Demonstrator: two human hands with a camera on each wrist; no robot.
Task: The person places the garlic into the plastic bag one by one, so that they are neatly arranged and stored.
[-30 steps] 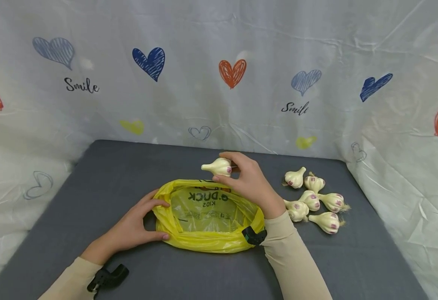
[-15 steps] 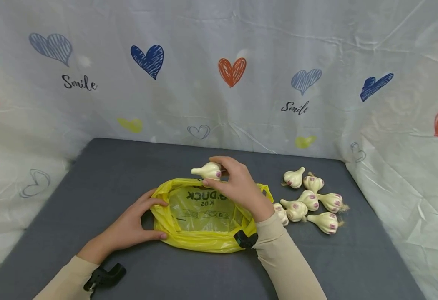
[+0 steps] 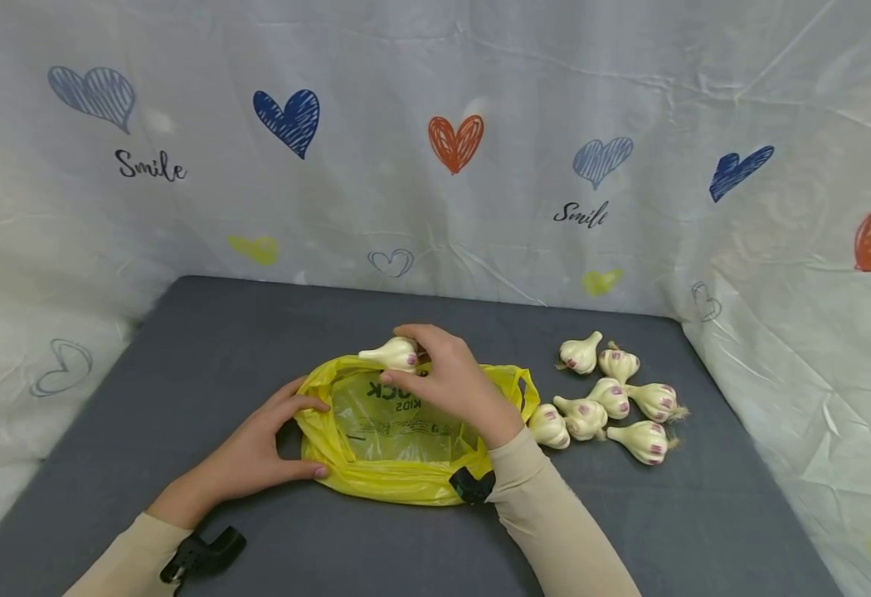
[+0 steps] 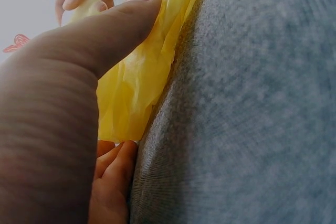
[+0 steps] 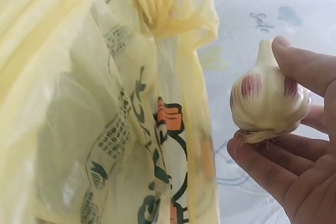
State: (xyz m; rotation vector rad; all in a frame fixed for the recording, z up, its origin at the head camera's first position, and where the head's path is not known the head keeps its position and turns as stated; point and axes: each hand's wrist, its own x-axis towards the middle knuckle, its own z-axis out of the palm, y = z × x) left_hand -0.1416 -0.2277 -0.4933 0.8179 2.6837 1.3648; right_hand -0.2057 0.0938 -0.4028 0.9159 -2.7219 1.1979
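A yellow plastic bag (image 3: 386, 489) with dark print lies on the table, its wide mouth facing up. My left hand (image 3: 260, 444) holds its left end, fingers at the far side of the rim and thumb at the near side. In the left wrist view the thumb (image 4: 121, 30) lies against the yellow plastic. My right hand (image 3: 450, 385) pinches a garlic bulb (image 3: 394, 354) between thumb and fingers, over the bag's far rim. Its stem points left in the head view. In the right wrist view the bulb (image 5: 268, 98) shows purple patches and a tuft of roots, beside the bag's printed wall.
Several more garlic bulbs (image 3: 607, 398) lie in a loose group right of the bag, the closest one (image 3: 550, 427) near its right end. The dark grey table (image 3: 271, 323) ends at a white curtain (image 3: 376, 191) printed with hearts.
My right hand has moved left and slightly down with the garlic bulb, along the bag's far rim. The bag's right end and a bulb beside it have come into view. The left hand keeps its hold.
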